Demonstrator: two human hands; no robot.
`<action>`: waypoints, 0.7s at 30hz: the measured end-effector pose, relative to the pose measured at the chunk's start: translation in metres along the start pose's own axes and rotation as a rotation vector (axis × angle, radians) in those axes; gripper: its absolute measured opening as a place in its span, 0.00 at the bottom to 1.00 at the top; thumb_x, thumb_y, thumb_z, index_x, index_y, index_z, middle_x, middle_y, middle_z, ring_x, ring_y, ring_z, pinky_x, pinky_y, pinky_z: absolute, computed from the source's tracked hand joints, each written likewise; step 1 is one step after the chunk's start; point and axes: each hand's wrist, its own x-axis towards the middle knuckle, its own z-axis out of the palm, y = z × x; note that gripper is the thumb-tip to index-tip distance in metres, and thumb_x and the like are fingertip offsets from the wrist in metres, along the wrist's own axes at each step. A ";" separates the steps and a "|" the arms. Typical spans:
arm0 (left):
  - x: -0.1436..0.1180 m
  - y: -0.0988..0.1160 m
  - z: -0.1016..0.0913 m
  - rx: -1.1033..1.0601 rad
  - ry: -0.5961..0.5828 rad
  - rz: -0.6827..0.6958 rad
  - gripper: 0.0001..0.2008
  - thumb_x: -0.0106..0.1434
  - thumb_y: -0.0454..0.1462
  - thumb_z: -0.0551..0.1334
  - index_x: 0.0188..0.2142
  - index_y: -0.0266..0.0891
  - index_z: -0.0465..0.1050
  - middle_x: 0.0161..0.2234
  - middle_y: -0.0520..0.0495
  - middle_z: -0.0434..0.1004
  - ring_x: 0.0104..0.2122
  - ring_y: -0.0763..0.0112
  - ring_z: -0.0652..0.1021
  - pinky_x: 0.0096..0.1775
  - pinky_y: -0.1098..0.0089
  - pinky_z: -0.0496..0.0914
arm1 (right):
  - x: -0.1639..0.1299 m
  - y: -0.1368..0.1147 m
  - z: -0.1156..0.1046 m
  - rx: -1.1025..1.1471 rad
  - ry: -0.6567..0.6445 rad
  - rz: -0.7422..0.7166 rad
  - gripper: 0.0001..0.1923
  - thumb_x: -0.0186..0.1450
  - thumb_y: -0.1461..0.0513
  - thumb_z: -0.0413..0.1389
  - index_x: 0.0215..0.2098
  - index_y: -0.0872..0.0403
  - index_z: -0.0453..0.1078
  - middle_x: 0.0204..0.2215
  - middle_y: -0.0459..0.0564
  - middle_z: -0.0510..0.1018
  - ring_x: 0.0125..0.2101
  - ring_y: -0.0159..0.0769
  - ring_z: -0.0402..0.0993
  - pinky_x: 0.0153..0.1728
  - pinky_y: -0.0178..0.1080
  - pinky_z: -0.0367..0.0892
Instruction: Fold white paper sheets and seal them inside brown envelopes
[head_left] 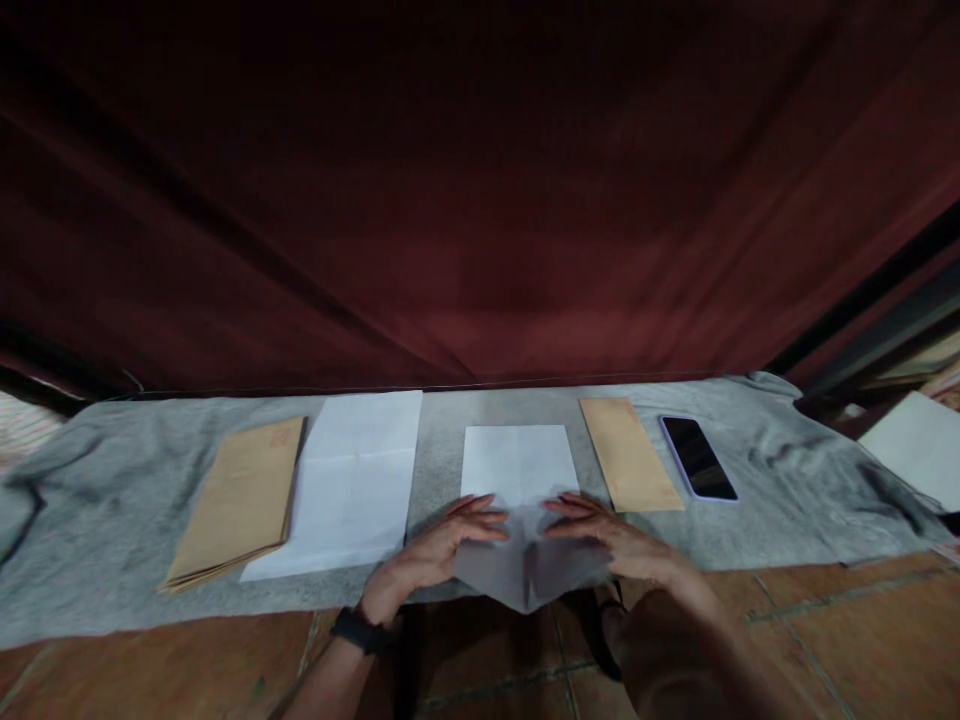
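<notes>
A: What kind of floor do you have down there?
B: You have a brown tile floor (187,670) below you. A dark band (361,631) goes around your left wrist.

A: And your worktop?
B: Your worktop (517,405) is long and thin, with soft grey cloth all over it.

A: Where is your paper?
B: Your white paper (519,460) is right in front of you. It has a line down the middle. Its near end pokes out past the front edge and looks darker.

A: What are your hands doing?
B: Your left hand (461,535) touches one side of the paper and your right hand (596,535) touches the other. Your fingers are a bit apart and lie on top. Your thumbs are hidden, so I can't tell if you are pinching it.

A: What is to your left?
B: A pile of brown envelopes (236,500) lies partly on top of a big white sheet (360,490).

A: To your right?
B: One brown envelope (630,455), then a phone (701,460) with a dark screen.

A: And farthest away?
B: A big dark red cloth (480,220) hangs behind your worktop.
</notes>
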 end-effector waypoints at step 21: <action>0.038 -0.023 0.024 -0.294 0.743 -0.397 0.18 0.60 0.50 0.63 0.34 0.38 0.79 0.31 0.46 0.82 0.32 0.63 0.79 0.33 0.69 0.68 | 0.042 0.021 0.014 0.183 0.526 0.416 0.18 0.62 0.49 0.53 0.23 0.52 0.69 0.18 0.46 0.72 0.24 0.36 0.68 0.25 0.36 0.56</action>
